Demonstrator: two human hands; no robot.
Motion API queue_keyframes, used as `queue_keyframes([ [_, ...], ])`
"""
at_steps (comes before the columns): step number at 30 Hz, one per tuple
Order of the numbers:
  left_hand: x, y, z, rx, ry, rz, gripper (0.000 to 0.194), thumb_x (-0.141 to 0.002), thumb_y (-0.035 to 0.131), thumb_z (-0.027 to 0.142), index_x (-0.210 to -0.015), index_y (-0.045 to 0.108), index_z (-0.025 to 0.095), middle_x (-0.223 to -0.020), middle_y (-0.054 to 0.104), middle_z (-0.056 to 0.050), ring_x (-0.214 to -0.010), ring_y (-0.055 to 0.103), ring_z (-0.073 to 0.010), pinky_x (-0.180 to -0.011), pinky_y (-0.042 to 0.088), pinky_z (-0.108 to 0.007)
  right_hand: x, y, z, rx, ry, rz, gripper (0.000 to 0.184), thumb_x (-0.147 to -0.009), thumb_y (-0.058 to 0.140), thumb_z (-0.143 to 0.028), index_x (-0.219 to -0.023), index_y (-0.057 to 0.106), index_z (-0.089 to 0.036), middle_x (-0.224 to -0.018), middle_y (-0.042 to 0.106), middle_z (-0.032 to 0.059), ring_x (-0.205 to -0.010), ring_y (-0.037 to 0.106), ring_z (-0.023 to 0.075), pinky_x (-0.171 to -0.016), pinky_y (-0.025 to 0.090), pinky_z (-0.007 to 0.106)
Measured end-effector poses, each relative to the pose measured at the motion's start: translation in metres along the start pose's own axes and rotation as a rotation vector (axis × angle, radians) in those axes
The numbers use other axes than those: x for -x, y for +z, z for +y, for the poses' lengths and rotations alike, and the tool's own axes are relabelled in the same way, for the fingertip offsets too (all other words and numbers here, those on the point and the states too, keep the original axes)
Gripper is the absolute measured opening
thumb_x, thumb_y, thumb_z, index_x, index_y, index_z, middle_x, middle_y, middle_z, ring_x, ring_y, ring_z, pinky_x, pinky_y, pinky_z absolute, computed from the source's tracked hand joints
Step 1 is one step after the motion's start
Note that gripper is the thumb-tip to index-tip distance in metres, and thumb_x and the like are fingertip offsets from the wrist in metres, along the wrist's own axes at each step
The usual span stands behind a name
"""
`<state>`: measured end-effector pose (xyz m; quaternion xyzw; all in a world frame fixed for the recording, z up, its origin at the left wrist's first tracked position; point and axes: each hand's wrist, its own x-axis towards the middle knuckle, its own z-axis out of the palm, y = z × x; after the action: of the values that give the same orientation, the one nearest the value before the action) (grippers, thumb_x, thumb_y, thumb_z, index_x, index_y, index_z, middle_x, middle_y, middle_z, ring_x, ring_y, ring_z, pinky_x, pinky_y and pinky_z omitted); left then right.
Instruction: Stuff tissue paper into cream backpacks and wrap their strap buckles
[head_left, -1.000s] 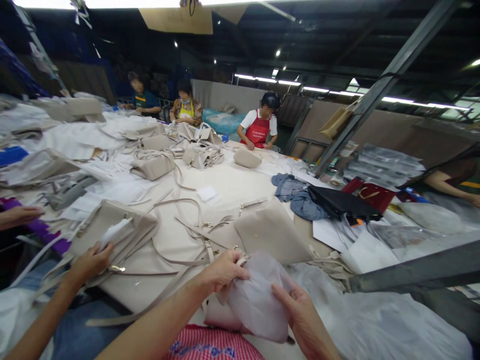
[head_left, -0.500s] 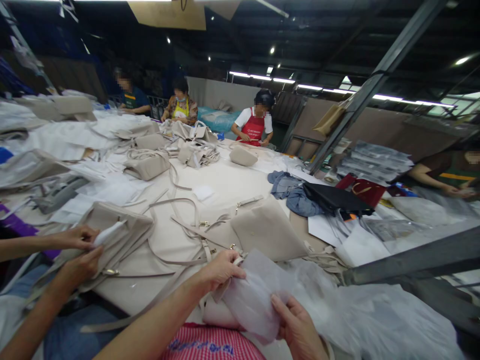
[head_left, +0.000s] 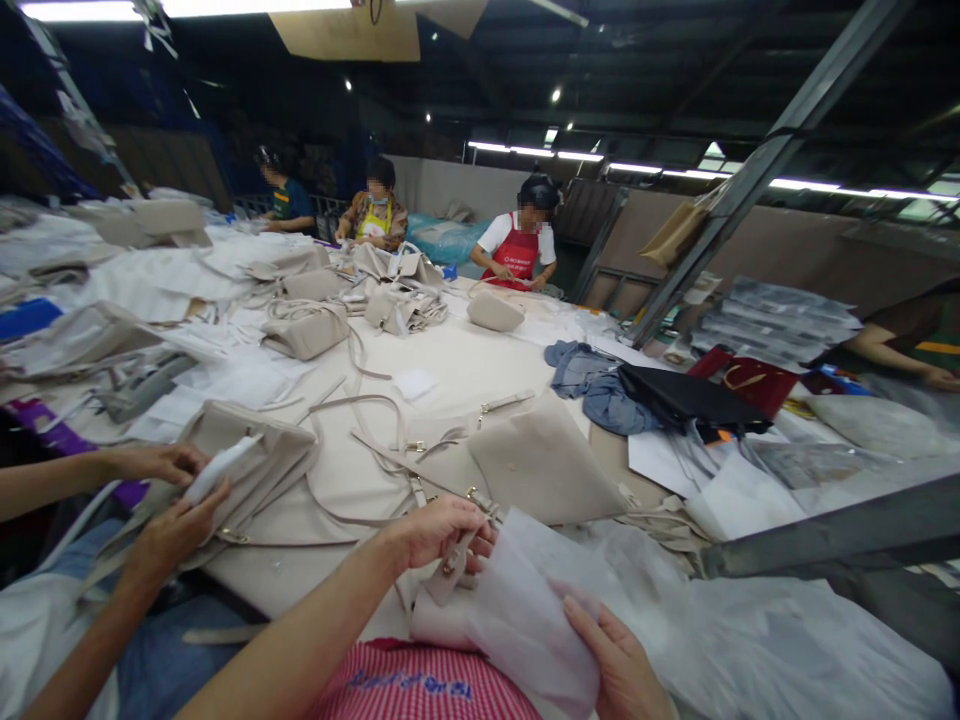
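Note:
My left hand (head_left: pixel 442 535) has its fingers curled round a beige bag strap (head_left: pixel 452 562) with a small gold fitting. In my right hand (head_left: pixel 619 650) is a thin, translucent white sheet (head_left: pixel 529 590), pinched at its right side. The sheet's left edge lies close to my left fingertips; whether they touch it I cannot tell. Beneath the sheet, part of a beige piece (head_left: pixel 439 618) shows against my red-striped apron (head_left: pixel 442 685). Just beyond my hands a beige bag (head_left: pixel 536 460) lies flat on the table, with straps and gold buckles to its left.
At left, a co-worker's hands (head_left: pixel 176 490) hold white material at another beige bag (head_left: pixel 262 445). Clear plastic (head_left: pixel 787 640) heaps on my right below a metal beam (head_left: pixel 840 520). Beige bags (head_left: pixel 307 330) and white wrapping crowd the far left; a black bag (head_left: pixel 675 395) lies right.
My left fingers have moved off the sheet's upper left edge and now curl round the strap, whose gold fitting shows. The sheet has shifted slightly right and down with my right hand.

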<state>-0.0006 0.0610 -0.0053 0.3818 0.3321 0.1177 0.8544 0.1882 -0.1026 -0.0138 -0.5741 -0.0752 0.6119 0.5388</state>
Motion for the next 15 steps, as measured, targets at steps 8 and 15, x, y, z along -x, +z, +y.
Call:
queue_keyframes([
  [8,-0.012,-0.013,0.007,0.246,-0.177,-0.165,0.024,-0.067,0.071,0.032,-0.063,0.06,0.011,-0.097,0.069,-0.011,-0.088,0.063,-0.0181,-0.072,0.046,-0.027,0.009,0.009,-0.003,0.161,0.074,-0.079,0.034,-0.06,0.078,-0.05,-0.072,0.074,-0.017,-0.063,0.072,0.0038,-0.055,0.063,0.0185,-0.053,0.048,0.026],
  [15,-0.023,-0.024,0.005,0.331,-0.212,-0.211,0.023,-0.068,0.071,0.032,-0.067,0.059,0.012,-0.073,0.068,-0.005,-0.068,0.063,-0.0147,-0.073,0.047,-0.028,0.01,0.01,-0.016,0.118,0.019,-0.122,0.035,-0.061,0.079,-0.043,-0.088,0.075,-0.02,-0.073,0.075,0.0032,-0.061,0.066,0.0213,-0.058,0.051,0.03],
])
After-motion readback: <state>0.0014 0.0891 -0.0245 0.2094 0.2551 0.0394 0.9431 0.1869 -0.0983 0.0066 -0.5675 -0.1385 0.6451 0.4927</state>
